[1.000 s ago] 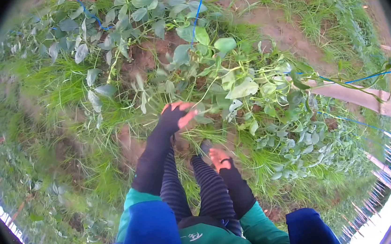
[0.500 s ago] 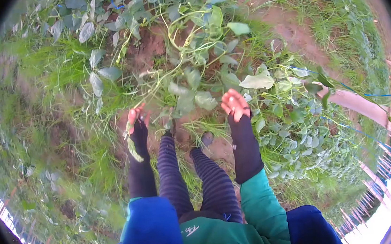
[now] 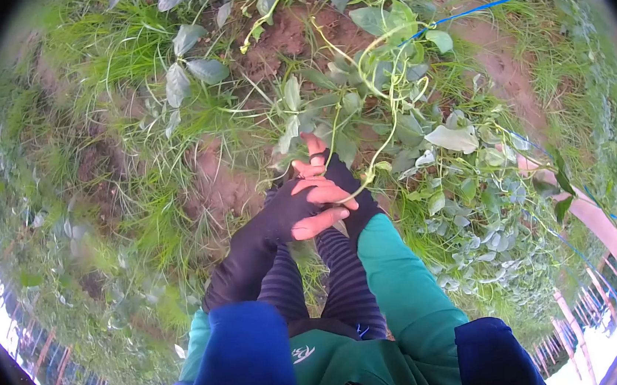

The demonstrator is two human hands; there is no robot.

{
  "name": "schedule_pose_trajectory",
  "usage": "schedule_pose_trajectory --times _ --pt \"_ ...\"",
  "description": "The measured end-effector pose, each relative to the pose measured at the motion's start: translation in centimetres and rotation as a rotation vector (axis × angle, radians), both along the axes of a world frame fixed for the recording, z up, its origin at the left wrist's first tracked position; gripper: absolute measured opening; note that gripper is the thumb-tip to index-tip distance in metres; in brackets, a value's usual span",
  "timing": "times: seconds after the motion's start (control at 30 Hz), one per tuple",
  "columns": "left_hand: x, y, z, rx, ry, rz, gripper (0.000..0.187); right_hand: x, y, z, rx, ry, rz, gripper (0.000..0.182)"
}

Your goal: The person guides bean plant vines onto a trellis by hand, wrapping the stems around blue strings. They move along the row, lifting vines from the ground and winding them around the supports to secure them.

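Observation:
My left hand [image 3: 315,201], in a black sleeve, reaches across to the right in front of the body. Its thumb and fingers close on a thin pale-green vine stem [image 3: 385,144], which curves up to the leafy plant. Just behind it is my right hand [image 3: 315,151], partly covered by the left. The right fingers that show are bent, beside another thin stem [image 3: 335,132]; what they hold is hidden. Curling vine tips [image 3: 397,95] and broad leaves [image 3: 381,18] stand above both hands. A leaf cluster [image 3: 290,120] sits just left of the right fingertips.
A blue string [image 3: 505,1] runs from the vines towards the upper right. Leafy plants [image 3: 475,228] and a pale pole [image 3: 610,234] stand to the right. Grass [image 3: 142,119] and bare soil [image 3: 218,182] lie to the left. Thin stakes [image 3: 47,366] line the outer edges.
My left hand has swung right, and my right hand has shifted left, so they now overlap. The left has closed on a stem. The green piece hanging by the left wrist is out of sight.

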State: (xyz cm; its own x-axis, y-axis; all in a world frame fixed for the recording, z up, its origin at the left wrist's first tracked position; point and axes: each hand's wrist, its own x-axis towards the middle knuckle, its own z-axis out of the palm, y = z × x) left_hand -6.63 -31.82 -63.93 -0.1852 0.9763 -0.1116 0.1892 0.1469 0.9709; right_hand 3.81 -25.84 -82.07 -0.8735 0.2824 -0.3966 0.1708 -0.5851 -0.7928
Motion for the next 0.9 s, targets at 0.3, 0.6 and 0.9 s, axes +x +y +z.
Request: schedule_pose_trajectory --times 0.3,0.6,0.9 --pt "-3.7 -9.7 -5.3 0.207 -0.598 0.905 0.014 10.9 2.3 -4.3 1.531 -0.483 1.219 0.017" --pt "-4.3 -11.8 -5.8 0.286 -0.909 1.637 0.016 10.3 11.4 5.5 1.452 -0.402 0.716 0.030" --pt "2.7 -21.4 -18.4 -0.307 -0.927 1.891 0.029 1.5 21.2 5.5 0.513 -0.489 -0.911 0.045"
